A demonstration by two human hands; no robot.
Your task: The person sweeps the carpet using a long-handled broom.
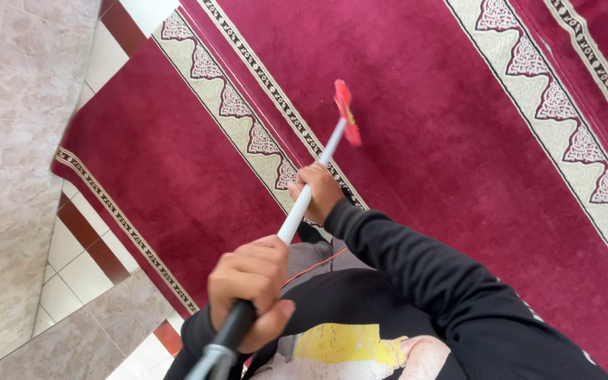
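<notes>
I hold a broom with a white shaft (316, 171) and a black grip at its near end. Its red-orange brush head (346, 112) rests on the dark red carpet (423, 105). My left hand (251, 281) is closed around the black grip, close to my chest. Further down the shaft, my right hand (318, 190) wraps around the white part, with a black sleeve (445, 274) stretching back to my body.
The carpet has cream patterned border bands (233, 112) running diagonally. Its corner lies on beige marble floor (8, 141) with white and dark red tiles (86, 246) along the edge. My black shirt with a yellow print (346, 345) fills the bottom.
</notes>
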